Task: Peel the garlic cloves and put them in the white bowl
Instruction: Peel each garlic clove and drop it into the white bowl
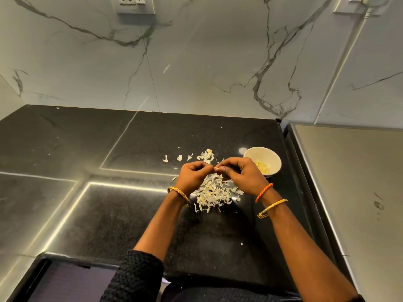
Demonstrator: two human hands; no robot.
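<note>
Black stone countertop (135, 149) runs up to a white marble-veined wall (196, 62) in my feed. I see the left hand (192, 174) and the right hand (242, 173) meeting above a heap of papery peels (214, 192), fingertips of both curled in and pinching one small garlic clove (217, 169) between them. Just right of the right hand, near the countertop's right edge, stands the white bowl (262, 162) with peeled cloves (262, 166) inside. More peel scraps (187, 156) lie behind the hands.
</note>
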